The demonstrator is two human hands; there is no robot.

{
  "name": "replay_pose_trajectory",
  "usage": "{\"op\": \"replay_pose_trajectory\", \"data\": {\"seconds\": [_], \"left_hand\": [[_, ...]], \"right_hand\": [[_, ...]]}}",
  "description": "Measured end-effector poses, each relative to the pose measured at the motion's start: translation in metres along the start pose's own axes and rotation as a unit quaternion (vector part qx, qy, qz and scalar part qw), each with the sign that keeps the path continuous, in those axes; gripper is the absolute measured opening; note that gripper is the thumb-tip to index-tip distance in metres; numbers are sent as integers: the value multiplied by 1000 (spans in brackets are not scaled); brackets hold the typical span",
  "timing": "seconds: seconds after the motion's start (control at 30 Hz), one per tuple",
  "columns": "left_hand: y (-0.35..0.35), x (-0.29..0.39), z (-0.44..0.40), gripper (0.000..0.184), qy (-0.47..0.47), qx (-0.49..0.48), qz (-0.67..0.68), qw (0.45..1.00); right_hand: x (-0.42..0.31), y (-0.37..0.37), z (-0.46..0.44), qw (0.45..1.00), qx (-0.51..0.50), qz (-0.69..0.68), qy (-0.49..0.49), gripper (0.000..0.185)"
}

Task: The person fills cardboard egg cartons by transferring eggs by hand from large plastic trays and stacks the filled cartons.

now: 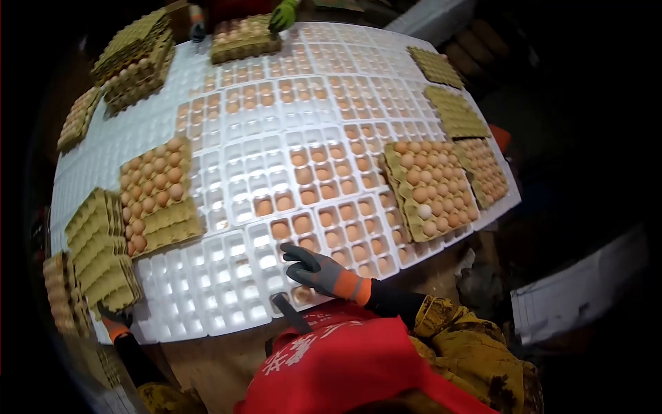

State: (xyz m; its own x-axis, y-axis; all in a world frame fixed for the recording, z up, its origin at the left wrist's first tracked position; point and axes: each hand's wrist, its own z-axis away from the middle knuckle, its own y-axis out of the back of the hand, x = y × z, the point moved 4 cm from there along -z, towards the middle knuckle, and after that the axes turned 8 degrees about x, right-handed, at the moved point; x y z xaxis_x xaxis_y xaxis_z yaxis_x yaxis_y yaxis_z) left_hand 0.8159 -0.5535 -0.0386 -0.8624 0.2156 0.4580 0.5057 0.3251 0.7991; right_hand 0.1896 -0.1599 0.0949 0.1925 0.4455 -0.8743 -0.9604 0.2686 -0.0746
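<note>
My left hand [116,320], in a grey and orange glove, grips the near edge of a pulp egg tray [103,259] in a tilted stack at the left; part of its fingers is hidden. My right hand [318,272], gloved alike, hovers over a white plastic egg tray [265,269] with its fingers stretched out to the left and nothing visible in them. Brown eggs [302,224] sit in the cells just beyond it, and another egg [302,295] lies below it. More eggs fill cells to its right.
A full pulp tray of eggs [431,190] rests at the right, a partly filled one [155,179] at the left. Empty pulp trays [455,110] line the right edge. Across the table, another person's green-gloved hand [283,15] touches an egg tray stack [245,40].
</note>
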Motion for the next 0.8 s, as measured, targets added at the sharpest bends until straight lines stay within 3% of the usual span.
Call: {"op": "replay_pose_trajectory", "data": {"seconds": [0.07, 0.1, 0.13, 0.17, 0.23, 0.27, 0.3, 0.33, 0.37, 0.4, 0.47, 0.57, 0.6, 0.67, 0.7, 0.8], "left_hand": [[-2, -10, 4, 56, 103, 171, 234, 951], [6, 19, 9, 54, 155, 241, 132, 949], [21, 80, 16, 53, 219, 299, 36, 928], [35, 223, 32, 45, 150, 321, 198, 914], [-9, 293, 60, 40, -12, 177, 255, 950], [-27, 371, 83, 37, 3, 42, 305, 952], [-37, 452, 117, 36, -21, -56, 325, 944], [-50, 521, 152, 35, -44, -150, 343, 926], [-75, 566, 189, 32, -35, -231, 399, 887], [-85, 620, 223, 32, -80, -275, 438, 852], [-82, 724, 276, 41, -256, -302, 423, 815], [-102, 813, 349, 50, -397, -293, 376, 784], [-107, 837, 364, 52, -456, -313, 304, 776], [-137, 860, 396, 54, -506, -371, 148, 765], [-141, 866, 397, 53, -490, -372, 156, 773], [-147, 869, 397, 50, -408, -394, 229, 791]], "right_hand": [[-4, 30, 28, 998, 58, 18, 25, 60], [5, 47, 41, 995, 80, 14, 53, 58], [11, 63, 55, 992, 98, 11, 80, 56], [1, 80, 77, 988, 131, 15, 80, 51], [1, 129, 114, 951, 218, 166, 141, 40], [4, 160, 129, 919, 267, 232, 174, 35], [7, 192, 146, 915, 328, 212, 100, 33], [7, 225, 160, 879, 373, 269, 127, 30], [30, 266, 168, 869, 413, 232, 145, 29], [23, 292, 177, 839, 426, 317, 121, 31], [18, 322, 183, 820, 403, 384, 131, 38], [24, 338, 166, 738, 312, 563, 203, 47], [28, 336, 161, 700, 266, 630, 207, 52], [35, 342, 147, 715, 235, 640, 154, 49], [36, 347, 146, 717, 239, 626, 191, 47], [36, 373, 151, 825, 283, 423, 245, 43]]}}
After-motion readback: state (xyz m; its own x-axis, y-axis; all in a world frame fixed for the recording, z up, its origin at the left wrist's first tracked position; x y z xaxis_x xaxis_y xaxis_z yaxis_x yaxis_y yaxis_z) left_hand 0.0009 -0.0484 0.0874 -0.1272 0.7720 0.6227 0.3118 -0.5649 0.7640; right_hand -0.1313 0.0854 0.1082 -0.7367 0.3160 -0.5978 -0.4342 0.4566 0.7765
